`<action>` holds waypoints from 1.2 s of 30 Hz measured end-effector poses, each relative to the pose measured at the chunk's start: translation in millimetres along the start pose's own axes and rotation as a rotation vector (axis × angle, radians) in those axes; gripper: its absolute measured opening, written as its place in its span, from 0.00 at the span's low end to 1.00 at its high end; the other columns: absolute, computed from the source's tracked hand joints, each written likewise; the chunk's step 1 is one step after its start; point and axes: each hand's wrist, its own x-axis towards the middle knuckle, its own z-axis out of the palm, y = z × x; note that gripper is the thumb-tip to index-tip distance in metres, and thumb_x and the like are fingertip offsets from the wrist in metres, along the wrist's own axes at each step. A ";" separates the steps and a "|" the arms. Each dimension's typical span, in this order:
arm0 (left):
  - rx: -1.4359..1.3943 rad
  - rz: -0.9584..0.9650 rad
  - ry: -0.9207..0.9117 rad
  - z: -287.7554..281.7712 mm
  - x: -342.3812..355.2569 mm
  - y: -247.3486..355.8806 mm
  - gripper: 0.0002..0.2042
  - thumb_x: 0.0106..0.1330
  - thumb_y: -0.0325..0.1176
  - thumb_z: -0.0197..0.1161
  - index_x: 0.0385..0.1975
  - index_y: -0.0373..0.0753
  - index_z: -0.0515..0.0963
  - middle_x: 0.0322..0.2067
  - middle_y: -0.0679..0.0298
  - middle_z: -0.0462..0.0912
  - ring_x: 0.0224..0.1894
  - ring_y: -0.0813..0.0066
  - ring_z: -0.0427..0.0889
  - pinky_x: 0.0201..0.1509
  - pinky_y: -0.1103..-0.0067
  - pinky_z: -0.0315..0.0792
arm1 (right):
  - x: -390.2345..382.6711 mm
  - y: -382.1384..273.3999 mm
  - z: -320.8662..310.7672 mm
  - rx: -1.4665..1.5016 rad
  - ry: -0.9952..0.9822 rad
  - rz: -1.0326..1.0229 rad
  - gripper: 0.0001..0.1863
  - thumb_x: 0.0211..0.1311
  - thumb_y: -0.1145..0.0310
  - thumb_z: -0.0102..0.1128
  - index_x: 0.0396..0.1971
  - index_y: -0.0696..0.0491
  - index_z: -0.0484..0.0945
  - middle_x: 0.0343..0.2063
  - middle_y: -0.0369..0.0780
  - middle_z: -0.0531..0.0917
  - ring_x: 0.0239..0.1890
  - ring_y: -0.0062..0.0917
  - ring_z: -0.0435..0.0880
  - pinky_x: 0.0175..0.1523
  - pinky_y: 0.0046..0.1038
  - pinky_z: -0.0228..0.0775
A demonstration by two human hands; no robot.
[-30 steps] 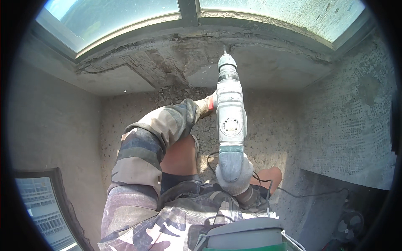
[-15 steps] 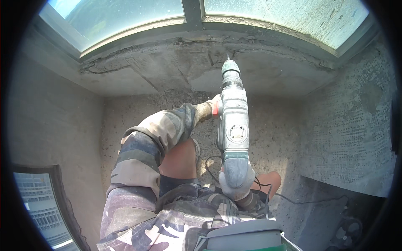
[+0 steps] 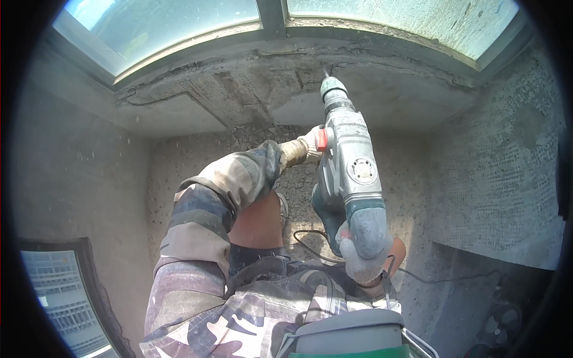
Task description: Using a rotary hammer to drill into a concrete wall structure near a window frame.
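Observation:
A dusty grey-green rotary hammer drill [image 3: 351,149] points away from me, its rear end slanting to the right. Its bit [image 3: 326,73] reaches the rough wall strip under the window; whether the tip is in the wall or just against it I cannot tell. My left hand [image 3: 311,142], in a pale glove, grips the drill's left side beside a red part [image 3: 322,140]; the body hides some fingers. My right hand [image 3: 361,265], in a dusty whitish glove, is wrapped round the rear handle, partly under the motor housing.
Chipped plaster [image 3: 256,80] runs below the window frame [image 3: 274,18]. Rubble [image 3: 245,134] lies at the wall's foot. A black cable [image 3: 310,238] loops near my legs and trails right, toward a fan [image 3: 501,325]. Side walls stand close on the left [image 3: 77,155] and right [image 3: 495,173].
The drill's rear has swung to the right with my right hand on it, while its tip stays near the same spot. My left hand has shifted slightly right.

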 end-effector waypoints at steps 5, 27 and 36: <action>0.115 0.058 0.022 -2.8 0.6 3.9 0.14 0.65 0.41 0.57 0.46 0.44 0.79 0.41 0.59 0.84 0.45 0.65 0.83 0.49 0.73 0.75 | -9.0 -5.8 -3.0 0.159 0.080 0.173 0.13 0.44 0.77 0.64 0.34 0.57 0.81 0.29 0.39 0.84 0.30 0.26 0.84 0.37 0.27 0.75; -0.048 -0.168 0.098 -0.2 21.6 19.5 0.17 0.68 0.33 0.56 0.56 0.39 0.71 0.51 0.59 0.77 0.53 0.65 0.78 0.60 0.73 0.68 | 32.7 -16.9 -26.2 0.643 0.212 0.294 0.04 0.53 0.82 0.57 0.29 0.61 0.78 0.21 0.38 0.79 0.23 0.20 0.78 0.29 0.22 0.69; 0.019 -0.280 -0.088 -9.6 25.2 31.1 0.17 0.65 0.33 0.57 0.53 0.39 0.71 0.48 0.57 0.78 0.51 0.64 0.77 0.55 0.71 0.71 | 36.3 -18.4 -36.4 0.580 0.175 0.285 0.02 0.53 0.81 0.58 0.28 0.61 0.78 0.20 0.37 0.79 0.23 0.21 0.79 0.28 0.23 0.70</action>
